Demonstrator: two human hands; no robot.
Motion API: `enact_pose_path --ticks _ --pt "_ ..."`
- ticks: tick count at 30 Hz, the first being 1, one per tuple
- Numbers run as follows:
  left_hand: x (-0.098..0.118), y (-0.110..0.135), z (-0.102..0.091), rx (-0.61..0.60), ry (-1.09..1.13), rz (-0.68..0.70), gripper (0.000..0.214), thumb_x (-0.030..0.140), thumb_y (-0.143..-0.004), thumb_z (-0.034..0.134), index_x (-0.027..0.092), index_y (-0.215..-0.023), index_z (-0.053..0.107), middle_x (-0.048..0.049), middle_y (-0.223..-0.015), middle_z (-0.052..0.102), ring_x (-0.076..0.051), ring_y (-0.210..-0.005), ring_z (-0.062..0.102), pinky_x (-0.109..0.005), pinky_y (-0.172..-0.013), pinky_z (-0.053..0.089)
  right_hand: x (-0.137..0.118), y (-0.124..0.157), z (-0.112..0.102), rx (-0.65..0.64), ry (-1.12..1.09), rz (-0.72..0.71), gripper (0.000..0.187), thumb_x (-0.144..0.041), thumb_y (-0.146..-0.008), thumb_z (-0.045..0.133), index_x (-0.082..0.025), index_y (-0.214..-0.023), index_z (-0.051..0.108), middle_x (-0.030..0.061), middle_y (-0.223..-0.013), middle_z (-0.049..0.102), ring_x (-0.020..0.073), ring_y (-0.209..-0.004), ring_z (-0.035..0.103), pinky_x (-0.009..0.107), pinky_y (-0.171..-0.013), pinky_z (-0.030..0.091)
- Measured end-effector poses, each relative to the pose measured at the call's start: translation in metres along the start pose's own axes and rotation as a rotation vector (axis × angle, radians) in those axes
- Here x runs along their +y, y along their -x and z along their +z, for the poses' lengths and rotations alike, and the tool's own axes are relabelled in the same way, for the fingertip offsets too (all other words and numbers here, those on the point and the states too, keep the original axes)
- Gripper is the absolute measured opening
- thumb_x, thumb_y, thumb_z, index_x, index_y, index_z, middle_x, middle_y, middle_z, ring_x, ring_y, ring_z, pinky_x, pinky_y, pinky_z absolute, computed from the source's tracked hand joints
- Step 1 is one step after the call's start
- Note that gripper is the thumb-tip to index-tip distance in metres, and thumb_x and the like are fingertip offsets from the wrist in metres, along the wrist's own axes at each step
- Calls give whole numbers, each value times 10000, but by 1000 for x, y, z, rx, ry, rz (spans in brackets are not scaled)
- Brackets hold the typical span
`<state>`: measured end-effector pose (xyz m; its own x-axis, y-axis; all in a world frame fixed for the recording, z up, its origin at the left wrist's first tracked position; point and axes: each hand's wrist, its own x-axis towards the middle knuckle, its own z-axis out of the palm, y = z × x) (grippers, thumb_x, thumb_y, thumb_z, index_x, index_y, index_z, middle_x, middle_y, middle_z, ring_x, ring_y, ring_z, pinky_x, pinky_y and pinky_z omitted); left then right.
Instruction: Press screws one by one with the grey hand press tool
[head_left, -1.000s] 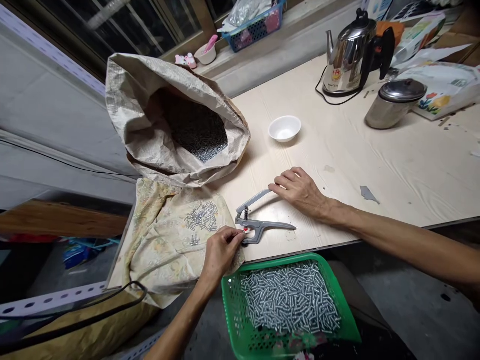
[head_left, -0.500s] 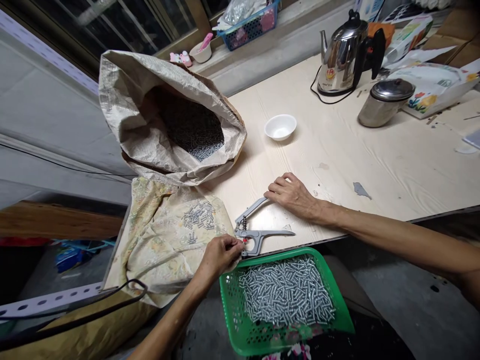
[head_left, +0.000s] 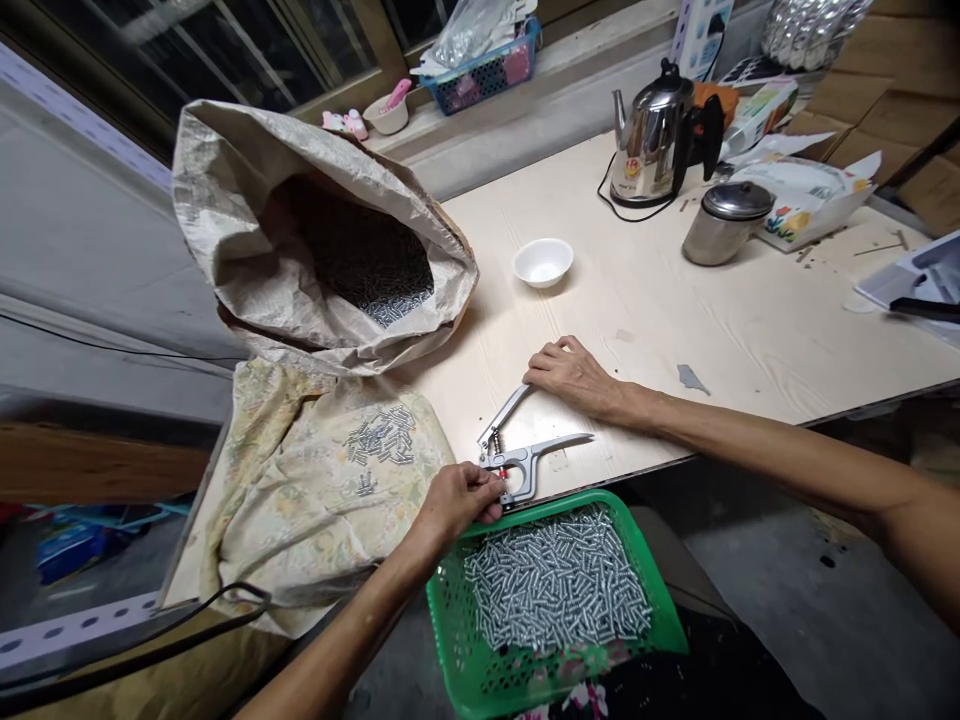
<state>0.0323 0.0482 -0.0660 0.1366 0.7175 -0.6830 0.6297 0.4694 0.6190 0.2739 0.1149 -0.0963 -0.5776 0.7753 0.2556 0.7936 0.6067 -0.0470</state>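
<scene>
Snap-fastener pliers [head_left: 517, 462] in grey metal lie at the table's front edge, their two handles spread apart. Around the end of the upper handle, the fingers of my right hand [head_left: 571, 378] are closed. My left hand [head_left: 461, 500] is pinched at the jaw, beside its red part; whatever sits between the fingertips is too small to make out. Just below, a green basket [head_left: 444, 640] holds many small ribbed metal pieces [head_left: 559, 580], like short springs or screws. Left of my left hand, a loose pile of small metal pieces [head_left: 382, 435] rests on a patterned cloth [head_left: 300, 520].
A large woven sack [head_left: 225, 220], open towards me, holds more dark metal pieces. On the table [head_left: 637, 310] stand a white bowl [head_left: 544, 262], a kettle [head_left: 651, 140] and a lidded metal pot [head_left: 724, 225]. A bent black rod [head_left: 217, 610] crosses the lower left.
The view has shifted slightly, so most of the table's things appear further left. My left hand and the pliers' jaw are a little further right in view; both hands keep their grip.
</scene>
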Motion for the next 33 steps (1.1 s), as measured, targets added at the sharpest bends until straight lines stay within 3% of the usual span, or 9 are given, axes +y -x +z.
enact_pose_path --ticks 5,13,19,23,25,29,33 --pt "-2 -2 -1 -24 -52 2 218 323 -731 668 137 -629 615 12 -477 595 -100 -449 538 -211 -495 414 2 5 7 -4 -35 9 248 -140 -993 379 -205 -1029 616 41 -987 621 196 -940 451 357 -812 234" --pt "3 -1 0 -65 -20 -35 244 357 -726 686 131 -668 616 10 -490 613 -96 -450 553 -202 -495 422 7 -6 1 34 -13 -57 251 -165 -1007 357 -201 -1054 601 35 -1003 615 192 -953 447 356 -824 248" --pt "10 4 6 -12 34 -111 174 277 -767 660 126 -706 598 17 -487 620 -93 -443 564 -201 -501 444 6 -3 6 -44 -68 -21 206 -156 -983 416 -183 -1017 618 39 -983 598 205 -947 442 334 -807 300" --pt "10 3 6 -11 43 -117 168 275 -765 669 120 -749 605 16 -488 623 -96 -442 565 -203 -499 448 4 7 -4 -86 -200 -2 174 -209 -971 463 -137 -991 620 75 -1003 575 202 -945 438 295 -807 352" --pt "9 3 6 -15 33 -112 204 304 -744 694 117 -752 614 12 -489 623 -100 -442 564 -208 -500 450 1 13 -12 -106 -264 -24 297 -389 -933 547 -109 -1012 607 103 -1011 561 219 -953 441 306 -822 375" --pt "10 4 7 -9 34 -110 239 333 -727 712 111 -762 630 8 -498 621 -97 -445 559 -209 -501 451 -5 26 -25 -146 -295 -86 776 -695 -714 662 -59 -1141 535 141 -1046 541 260 -946 452 375 -864 392" --pt "12 5 8 -4 33 -114 184 293 -772 666 114 -763 626 14 -494 612 -87 -442 553 -196 -495 441 -11 35 -31 -155 -285 -86 814 -682 -662 719 -71 -1157 509 138 -1059 534 265 -959 450 373 -867 398"
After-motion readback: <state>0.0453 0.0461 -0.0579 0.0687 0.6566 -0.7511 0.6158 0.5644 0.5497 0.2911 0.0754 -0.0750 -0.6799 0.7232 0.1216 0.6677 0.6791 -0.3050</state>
